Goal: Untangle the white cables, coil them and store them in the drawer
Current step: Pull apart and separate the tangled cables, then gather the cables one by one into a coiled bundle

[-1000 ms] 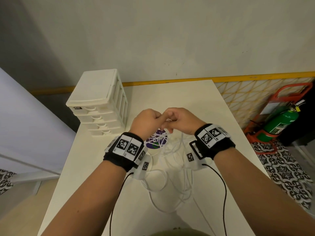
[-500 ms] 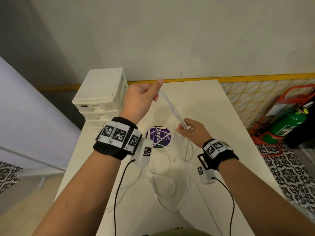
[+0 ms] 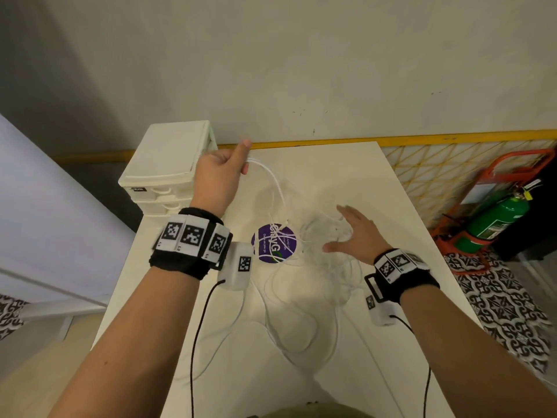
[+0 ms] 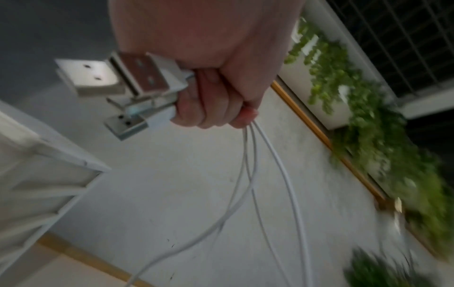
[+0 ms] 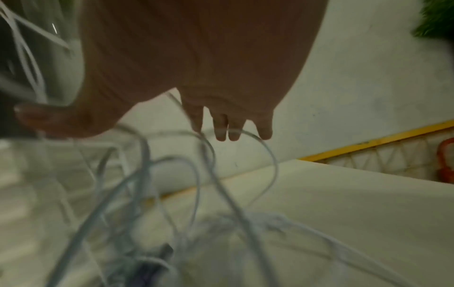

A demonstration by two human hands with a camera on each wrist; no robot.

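Note:
My left hand (image 3: 224,168) is raised above the table's far left and grips white cables (image 3: 272,184); in the left wrist view the fist (image 4: 216,104) is closed round several strands (image 4: 267,174) that hang down. My right hand (image 3: 351,233) hovers flat with spread, straight fingers over the loose tangle of white cables (image 3: 325,236); in the right wrist view the strands (image 5: 172,184) loop under its fingers (image 5: 221,128), held by none. More cable loops (image 3: 295,312) lie on the white table (image 3: 346,173) toward me. The white drawer unit (image 3: 168,164) stands at the far left, its drawers closed.
A round purple sticker (image 3: 274,242) lies on the table beneath the cables. A wall runs behind the table. To the right, past the table edge, a green fire extinguisher (image 3: 497,221) stands in an orange holder on patterned floor.
My left hand rose up and left with the cable it holds. My right hand, which pinched the cable half a second ago, has let go and spread flat over the tangle.

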